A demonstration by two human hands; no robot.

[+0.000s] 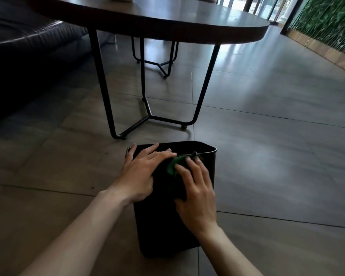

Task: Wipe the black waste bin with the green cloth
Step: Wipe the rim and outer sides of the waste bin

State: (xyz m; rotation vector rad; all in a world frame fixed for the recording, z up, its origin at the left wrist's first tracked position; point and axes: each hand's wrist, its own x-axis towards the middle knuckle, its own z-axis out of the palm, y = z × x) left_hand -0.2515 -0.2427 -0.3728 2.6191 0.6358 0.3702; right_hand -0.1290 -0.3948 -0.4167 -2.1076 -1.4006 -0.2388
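- Head view: the black plastic waste bin (165, 226), rectangular with rounded corners, stands on the grey tiled floor (267, 156) just in front of the round dark wooden table (167, 18) on thin black metal legs (106, 92).
- The left hand (141, 172) lies flat over the bin's near-left rim, fingers straight and spread, steadying it; its thumb side is hidden against the dark wall.
- The right hand (197, 192) presses the green cloth (173, 166) against the bin's near wall just below the rim, fingers straight and a little apart. Most of the cloth is covered by this hand; only a bunched green patch and a dark tip at the rim show.
- The bin's inside is hard to make out, black on black.
- A dark leather sofa (24, 48) sits at the left, cut off by the frame.
- A green leafy wall panel (331, 22) runs along the far right, blurred.
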